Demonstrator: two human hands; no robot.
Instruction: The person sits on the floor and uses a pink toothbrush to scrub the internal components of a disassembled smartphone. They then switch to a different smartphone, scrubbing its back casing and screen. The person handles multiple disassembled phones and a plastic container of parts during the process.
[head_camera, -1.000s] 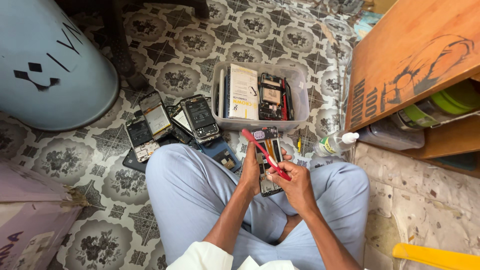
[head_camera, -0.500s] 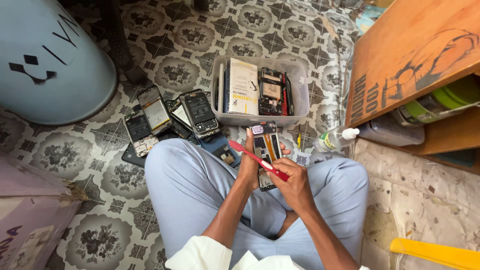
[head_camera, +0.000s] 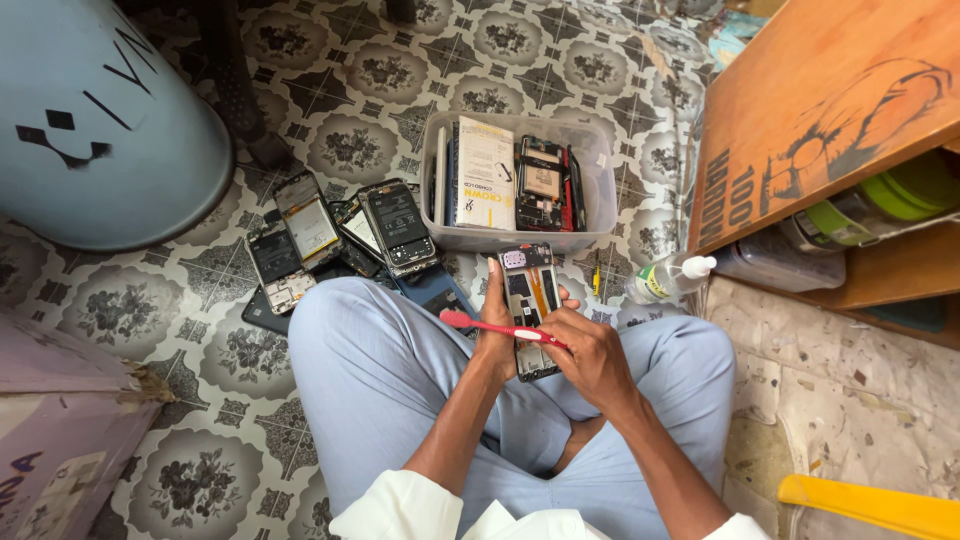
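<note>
- At centre frame, the left hand (head_camera: 497, 335) grips an opened phone (head_camera: 527, 305) from beneath, back facing up, so its insides are exposed.
- The right hand (head_camera: 590, 355) pinches a red toothbrush (head_camera: 495, 327), laid across the phone's innards.
- Above sits a clear plastic bin (head_camera: 600, 175) of parts; dismantled phones (head_camera: 340, 235) lie centre-left.

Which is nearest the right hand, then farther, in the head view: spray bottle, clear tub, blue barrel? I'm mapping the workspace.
From the right hand:
1. Spray bottle, just beyond, on the floor.
2. Clear tub, farther ahead.
3. Blue barrel, far left.
</note>
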